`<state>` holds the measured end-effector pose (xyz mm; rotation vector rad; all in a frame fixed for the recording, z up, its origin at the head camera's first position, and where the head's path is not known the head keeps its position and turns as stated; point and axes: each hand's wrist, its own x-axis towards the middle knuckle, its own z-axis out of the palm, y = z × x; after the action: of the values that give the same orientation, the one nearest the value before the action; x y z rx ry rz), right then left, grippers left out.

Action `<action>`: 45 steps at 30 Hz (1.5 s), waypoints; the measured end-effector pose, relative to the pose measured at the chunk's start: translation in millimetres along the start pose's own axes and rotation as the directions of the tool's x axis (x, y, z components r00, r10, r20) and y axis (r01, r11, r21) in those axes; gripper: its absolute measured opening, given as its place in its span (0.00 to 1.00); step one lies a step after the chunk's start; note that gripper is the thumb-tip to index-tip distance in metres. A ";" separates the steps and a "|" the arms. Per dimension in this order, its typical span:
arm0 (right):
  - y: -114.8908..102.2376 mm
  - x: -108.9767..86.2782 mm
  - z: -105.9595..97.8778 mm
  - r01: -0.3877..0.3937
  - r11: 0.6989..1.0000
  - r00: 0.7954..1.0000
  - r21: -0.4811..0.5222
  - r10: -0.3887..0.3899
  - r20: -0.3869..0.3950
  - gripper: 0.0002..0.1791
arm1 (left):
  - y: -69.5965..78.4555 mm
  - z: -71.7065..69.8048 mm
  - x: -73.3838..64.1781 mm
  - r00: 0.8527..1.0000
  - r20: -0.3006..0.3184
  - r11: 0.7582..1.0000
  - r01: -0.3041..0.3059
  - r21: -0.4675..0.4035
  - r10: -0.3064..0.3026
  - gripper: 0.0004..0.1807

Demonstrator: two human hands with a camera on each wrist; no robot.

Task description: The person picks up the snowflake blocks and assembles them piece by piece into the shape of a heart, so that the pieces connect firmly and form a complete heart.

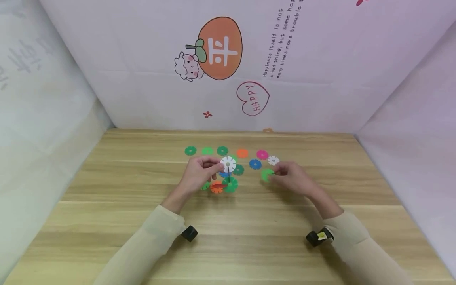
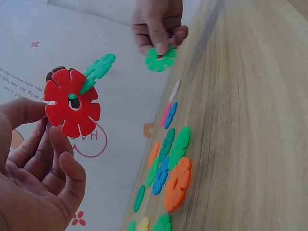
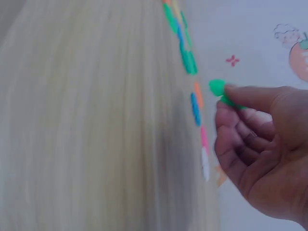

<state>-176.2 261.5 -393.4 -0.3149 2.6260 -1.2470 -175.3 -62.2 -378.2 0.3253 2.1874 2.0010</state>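
My left hand (image 1: 200, 173) pinches a joined cluster of notched plastic discs between thumb and fingers, held above the tabletop. A white disc (image 1: 228, 159) faces up at the top of the cluster in the head view. In the left wrist view a red disc (image 2: 58, 91) faces the camera, with a green disc (image 2: 100, 66) slotted into it and standing out at an angle. To the right, my right hand (image 1: 293, 179) holds a single light green disc (image 1: 266, 175) by its edge, apart from the cluster. Its fingertips cover part of that disc.
Loose discs lie flat on the wooden table (image 1: 242, 245) beyond and beneath the hands, among them a blue disc (image 1: 251, 164), a pink disc (image 1: 259, 154), another white disc (image 1: 270, 160) and an orange disc (image 2: 172, 195). Printed white cloth walls (image 1: 313, 103) enclose the table's back and sides.
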 end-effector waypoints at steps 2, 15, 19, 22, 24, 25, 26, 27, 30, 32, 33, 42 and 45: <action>-9.1 -2.7 2.8 0.039 0.998 0.999 0.046 -0.039 -0.018 0.10 | 0.6 1.2 -0.4 1.000 0.009 1.000 -0.003 -0.013 0.003 0.09; -63.4 -16.7 22.0 0.291 0.949 0.943 0.120 -0.263 -0.203 0.05 | 8.8 12.2 -2.0 0.999 0.045 0.999 -0.009 -0.040 0.011 0.06; -67.3 -17.2 26.8 0.315 0.945 0.929 0.092 -0.288 -0.232 0.04 | 9.2 12.4 -2.4 0.999 0.052 0.999 -0.006 -0.046 0.008 0.06; -67.9 -17.1 28.6 0.320 0.945 0.923 0.068 -0.295 -0.246 0.03 | 9.5 12.5 -2.6 0.999 0.052 0.999 -0.005 -0.041 0.007 0.06; -68.5 -17.5 29.0 0.322 0.945 0.920 0.058 -0.298 -0.254 0.03 | 9.7 12.6 -2.8 0.999 0.050 0.999 -0.007 -0.038 0.009 0.05; -68.7 -17.6 29.1 0.325 0.944 0.918 0.050 -0.303 -0.258 0.03 | 9.6 12.7 -2.7 0.999 0.049 0.999 -0.008 -0.038 0.010 0.05; -69.1 -17.8 29.2 0.330 0.943 0.914 0.039 -0.309 -0.263 0.03 | 9.6 12.8 -2.7 0.999 0.049 0.999 -0.010 -0.038 0.012 0.05; -69.5 -17.8 29.4 0.338 0.941 0.910 0.029 -0.319 -0.267 0.03 | 9.5 13.0 -2.5 0.999 0.048 0.999 -0.013 -0.038 0.015 0.05; -69.2 -16.8 30.6 0.379 0.925 0.885 -0.018 -0.368 -0.285 0.03 | 9.3 14.0 -2.0 0.998 0.051 0.999 -0.023 -0.038 0.025 0.05; -69.2 -15.3 31.7 0.426 0.903 0.856 -0.056 -0.423 -0.296 0.04 | 9.2 14.3 -1.5 0.998 0.056 0.999 -0.030 -0.036 0.032 0.04; -68.7 -14.3 32.3 0.454 0.888 0.838 -0.076 -0.455 -0.300 0.04 | 9.1 14.4 -1.3 0.998 0.058 0.999 -0.034 -0.034 0.036 0.04; -65.1 -6.5 34.0 0.663 0.703 0.665 -0.256 -0.711 -0.230 0.10 | 13.3 12.1 -2.5 0.996 0.068 0.998 -0.063 -0.007 0.064 0.03; -65.4 -4.4 33.9 0.693 0.665 0.640 -0.276 -0.745 -0.189 0.09 | 13.8 10.6 -2.0 0.994 0.083 0.997 -0.074 0.008 0.073 0.03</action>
<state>-155.9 197.5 -362.9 -1.4628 2.9719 -1.3166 -169.9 -51.5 -365.5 0.4876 2.1675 1.9754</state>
